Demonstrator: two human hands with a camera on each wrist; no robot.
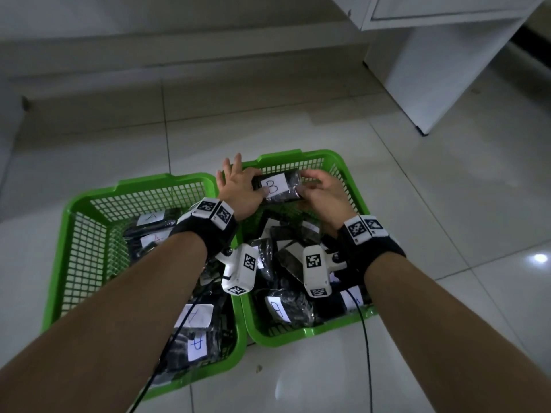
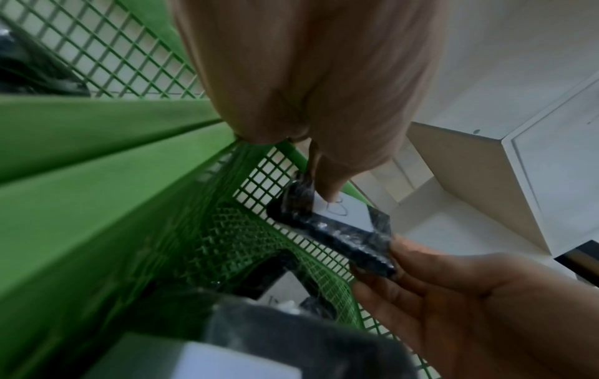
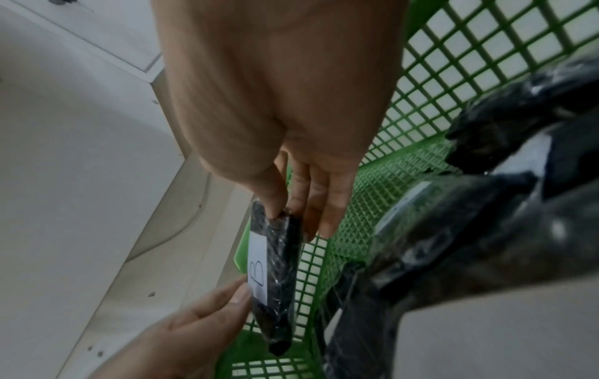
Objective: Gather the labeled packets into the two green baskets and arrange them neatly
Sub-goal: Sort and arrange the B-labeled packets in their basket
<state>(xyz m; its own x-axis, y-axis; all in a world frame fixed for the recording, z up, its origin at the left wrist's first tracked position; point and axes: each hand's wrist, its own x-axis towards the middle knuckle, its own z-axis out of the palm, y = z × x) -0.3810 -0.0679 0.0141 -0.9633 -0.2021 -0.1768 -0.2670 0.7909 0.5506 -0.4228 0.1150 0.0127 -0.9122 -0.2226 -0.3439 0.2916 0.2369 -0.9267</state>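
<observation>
Black packet (image 1: 278, 188), white "B" label

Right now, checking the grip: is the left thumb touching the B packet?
Touching. The head view shows the left hand with its thumb pressed on the B packet beside the label.

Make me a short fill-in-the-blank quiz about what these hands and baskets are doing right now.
1. Both hands hold a black packet whose label reads ____.
2. The packet is held over the ____ basket.
3. Packets in the left basket carry the letter ____.
4. The baskets stand on a tiled ____.

Missing words: B; right; A; floor
</observation>
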